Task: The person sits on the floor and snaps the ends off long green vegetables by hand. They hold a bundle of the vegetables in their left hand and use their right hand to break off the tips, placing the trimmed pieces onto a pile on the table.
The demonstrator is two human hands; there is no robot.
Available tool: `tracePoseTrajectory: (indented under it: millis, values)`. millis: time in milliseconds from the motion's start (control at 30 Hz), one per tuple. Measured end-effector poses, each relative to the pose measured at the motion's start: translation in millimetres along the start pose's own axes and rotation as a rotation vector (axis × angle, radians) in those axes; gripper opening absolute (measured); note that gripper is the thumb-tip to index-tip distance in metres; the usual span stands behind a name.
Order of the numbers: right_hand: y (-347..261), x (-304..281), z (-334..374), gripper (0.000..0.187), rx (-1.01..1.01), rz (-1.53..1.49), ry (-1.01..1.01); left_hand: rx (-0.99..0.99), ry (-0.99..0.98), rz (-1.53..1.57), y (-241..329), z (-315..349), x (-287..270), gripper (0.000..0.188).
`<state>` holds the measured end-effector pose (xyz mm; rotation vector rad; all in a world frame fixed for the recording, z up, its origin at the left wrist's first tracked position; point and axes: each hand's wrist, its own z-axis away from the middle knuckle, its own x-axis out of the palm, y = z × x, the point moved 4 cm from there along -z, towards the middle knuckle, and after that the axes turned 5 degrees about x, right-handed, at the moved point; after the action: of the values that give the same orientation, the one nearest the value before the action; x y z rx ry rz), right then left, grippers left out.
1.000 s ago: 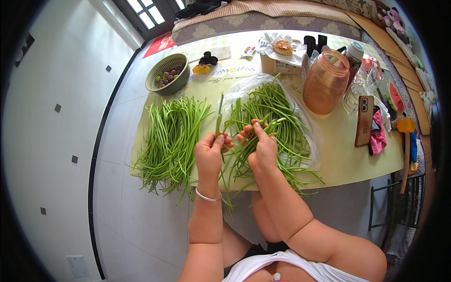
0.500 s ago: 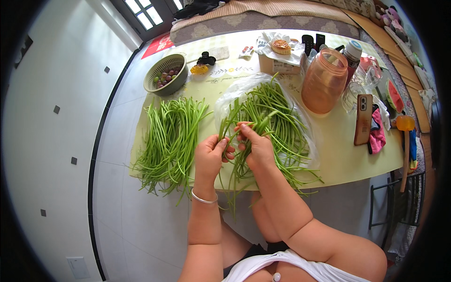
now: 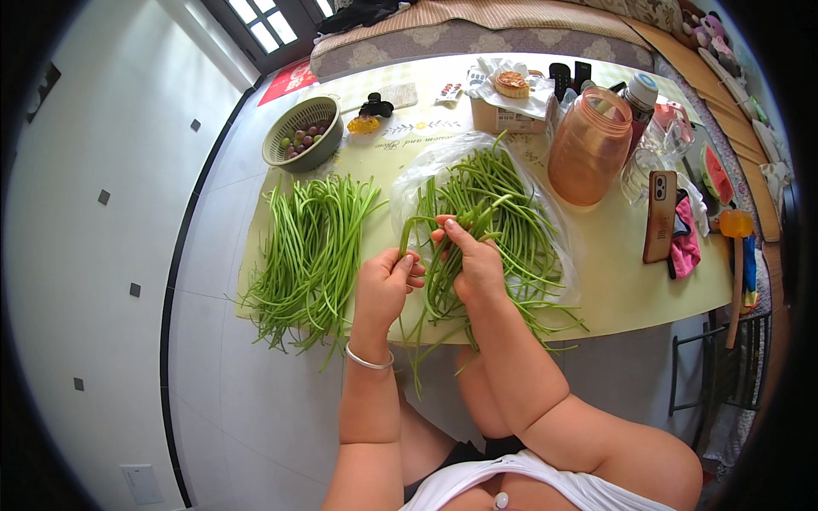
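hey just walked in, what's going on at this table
Someone is handling long green stems with both bare hands. The left hand pinches a green stem that bends toward the right hand, which holds a few stems. Beneath is a loose pile with a clear plastic bag around it. A second pile lies at the left of the table, near a bowl of round fruit.

Crowded, that pale yellow table (image 3: 630,294): green stems (image 3: 311,247) spread out along the left, a clear plastic bag (image 3: 407,192) under a second heap (image 3: 524,221), a colander (image 3: 322,154) behind, a black hair clip (image 3: 376,106), a box (image 3: 509,122), an orange-tinted jar (image 3: 588,157), and a phone (image 3: 659,217) against a pink cloth (image 3: 684,251).
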<state>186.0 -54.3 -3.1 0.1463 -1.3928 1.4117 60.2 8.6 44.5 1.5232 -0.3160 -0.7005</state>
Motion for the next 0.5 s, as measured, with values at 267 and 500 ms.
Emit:
tracePoseTrajectory:
  millis: [267,500]
  values:
    - [-0.3,10.0,11.9,0.014,0.056,-0.016,0.042,0.332,0.035,-0.386,4.6,-4.9,17.2,0.018]
    - [-17.1,-2.3,5.5,0.011,0.021,-0.294,0.138,0.140,0.027,0.185,-30.2,-30.4,14.0,0.030]
